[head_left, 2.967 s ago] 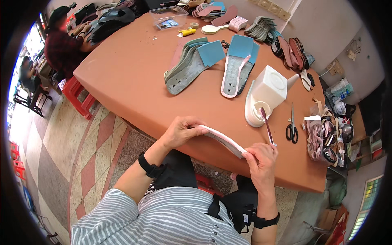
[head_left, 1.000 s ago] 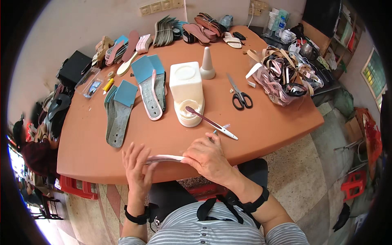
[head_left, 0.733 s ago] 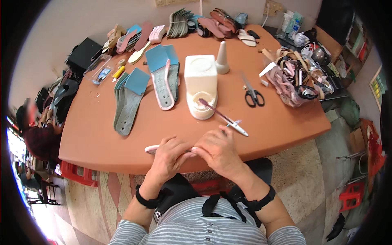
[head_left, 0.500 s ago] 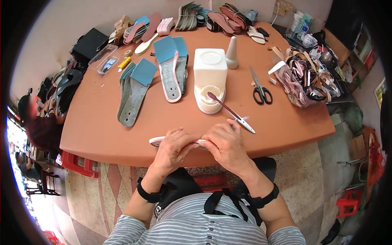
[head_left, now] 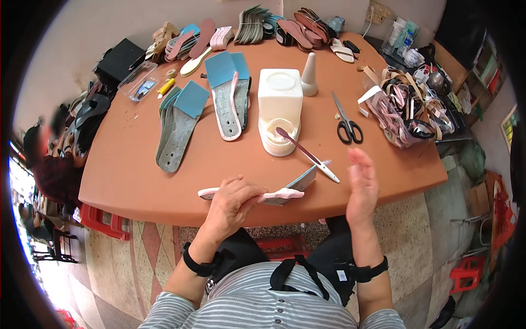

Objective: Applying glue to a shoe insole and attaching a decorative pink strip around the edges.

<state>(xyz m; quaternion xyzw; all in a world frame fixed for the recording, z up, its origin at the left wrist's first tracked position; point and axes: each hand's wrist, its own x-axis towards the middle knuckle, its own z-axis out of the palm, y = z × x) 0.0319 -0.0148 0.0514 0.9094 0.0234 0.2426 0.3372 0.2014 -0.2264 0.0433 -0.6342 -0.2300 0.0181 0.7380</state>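
Observation:
Near the table's front edge, my left hand [head_left: 233, 205] is closed around a shoe insole [head_left: 285, 194]. A pale pink strip runs along the insole's edge, and a blue flap [head_left: 302, 178] sticks up at its right end. My right hand [head_left: 362, 189] is apart from it, raised with fingers stretched out and holding nothing. Beyond the insole stands a white glue container [head_left: 280, 98] with an open cup at its front. A brush [head_left: 309, 156] with a maroon shaft and white end leans from that cup onto the table. Scissors [head_left: 349, 129] with black handles lie past my right hand.
Grey insoles with blue flaps [head_left: 178, 129] and one edged in pink [head_left: 224, 112] lie left of the container. A beige cone [head_left: 309, 79] stands behind it. A heap of straps [head_left: 408, 109] fills the right side. Stacked insoles [head_left: 253, 24] line the back. A person [head_left: 55, 175] sits far left.
My right hand has let go of the insole and moved right, its fingers opening out. The pink-edged right end and blue flap now show. My left hand keeps its hold.

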